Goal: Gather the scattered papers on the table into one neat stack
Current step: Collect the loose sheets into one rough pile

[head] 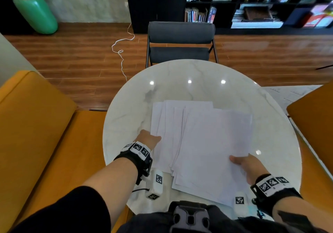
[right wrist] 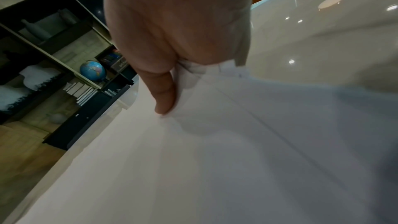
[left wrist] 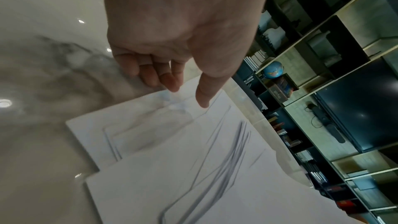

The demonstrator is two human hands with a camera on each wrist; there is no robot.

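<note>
Several white papers [head: 207, 142] lie fanned and overlapping on the round white marble table [head: 180, 77]. My left hand [head: 149, 139] is at the fan's left edge, thumb on top of the outermost sheet, fingers hidden under it. In the left wrist view that left hand [left wrist: 187, 96] has curled fingers at the edge of the papers [left wrist: 193, 168] and its thumb over them. My right hand [head: 248, 164] grips the near right edge of the top sheets. In the right wrist view the right hand [right wrist: 172, 91] pinches the papers [right wrist: 237, 159], thumb on top, slightly lifted.
A dark padded chair [head: 180, 39] stands at the table's far side. An orange sofa [head: 36, 124] is on the left and an orange seat [head: 315, 115] on the right. A black bookshelf [head: 252, 2], a green vase [head: 36, 12] and a white floor cable [head: 120, 50] lie beyond.
</note>
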